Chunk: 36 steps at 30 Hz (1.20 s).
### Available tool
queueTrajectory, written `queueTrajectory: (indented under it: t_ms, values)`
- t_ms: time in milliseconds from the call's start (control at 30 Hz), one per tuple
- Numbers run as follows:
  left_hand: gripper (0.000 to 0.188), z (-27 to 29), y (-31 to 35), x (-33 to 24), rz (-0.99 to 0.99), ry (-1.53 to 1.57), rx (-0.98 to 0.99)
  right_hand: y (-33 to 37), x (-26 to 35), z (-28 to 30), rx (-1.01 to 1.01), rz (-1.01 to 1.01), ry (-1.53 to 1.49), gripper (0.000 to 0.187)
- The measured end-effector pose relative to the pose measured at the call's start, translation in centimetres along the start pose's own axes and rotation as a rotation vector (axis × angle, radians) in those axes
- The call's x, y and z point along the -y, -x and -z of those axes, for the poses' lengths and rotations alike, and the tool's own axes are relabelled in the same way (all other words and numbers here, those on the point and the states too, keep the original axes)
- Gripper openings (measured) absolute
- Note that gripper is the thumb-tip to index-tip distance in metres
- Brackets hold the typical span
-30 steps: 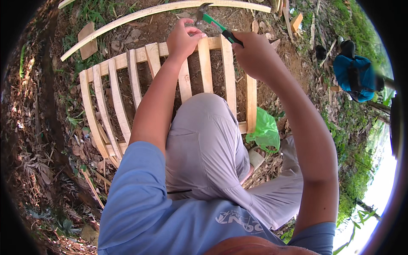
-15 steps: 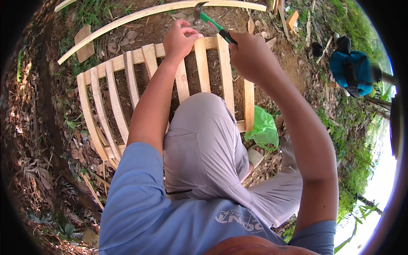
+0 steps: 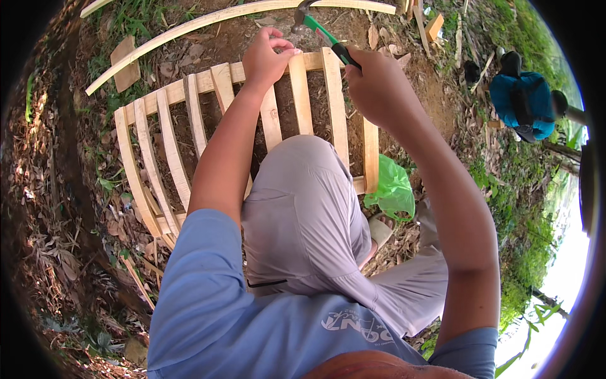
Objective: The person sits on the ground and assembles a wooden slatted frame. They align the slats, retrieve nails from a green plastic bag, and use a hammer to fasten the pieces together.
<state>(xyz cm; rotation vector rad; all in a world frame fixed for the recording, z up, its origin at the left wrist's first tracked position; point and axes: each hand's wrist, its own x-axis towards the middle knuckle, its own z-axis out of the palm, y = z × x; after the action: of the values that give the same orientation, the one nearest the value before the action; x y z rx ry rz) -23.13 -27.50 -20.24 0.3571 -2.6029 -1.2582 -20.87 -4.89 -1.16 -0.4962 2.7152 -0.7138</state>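
My right hand [image 3: 380, 85] grips the black handle end of a claw hammer [image 3: 320, 31] with a green shaft. The hammer's metal head hangs apart from the wood, beyond the far rail. Closed in a pinch, my left hand [image 3: 266, 58] rests its fingertips at the far end of a pale wooden slat [image 3: 301, 95]. Whatever is between those fingers is too small to make out. This slat is one of several lying across the far rail [image 3: 203, 81] of a wooden frame. My knee covers part of the frame's near side.
A green plastic bag [image 3: 392, 189] lies by the frame's right end, near my sandal [image 3: 380, 230]. Beyond the frame stretches a long wooden strip [image 3: 189, 33]. A blue and black bag [image 3: 522, 104] sits at far right. Leaves and wood scraps litter the soil.
My right hand and the hammer have shifted slightly to the right, with the hammer head a little higher in view. My left hand stays at the slat's end.
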Motion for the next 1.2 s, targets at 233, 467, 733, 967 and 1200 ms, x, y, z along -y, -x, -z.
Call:
queueTrajectory:
  t_ms: [233, 467, 733, 967, 1200]
  values:
    - [0.060, 0.0, 0.0, -0.1, -0.019, -0.032, -0.026, -0.6, 0.0, -0.4, 0.052, -0.026, 0.038, 0.019]
    - [0.061, 0.1, -0.3, -0.2, 0.019, -0.038, 0.009, -0.7, 0.4, -0.7, 0.002, 0.044, 0.044, 0.019]
    - [0.061, 0.2, -0.2, -0.3, 0.035, -0.032, 0.018, -0.6, 1.2, -0.2, 0.019, -0.051, -0.015, 0.030]
    - [0.061, 0.2, 0.1, -0.1, 0.029, -0.056, 0.018, -0.2, 0.1, -0.6, -0.017, -0.061, 0.045, 0.032]
    - [0.061, -0.3, -0.3, 0.3, -0.006, -0.069, 0.006, 0.0, -1.7, -1.8, 0.072, 0.014, 0.122, 0.035]
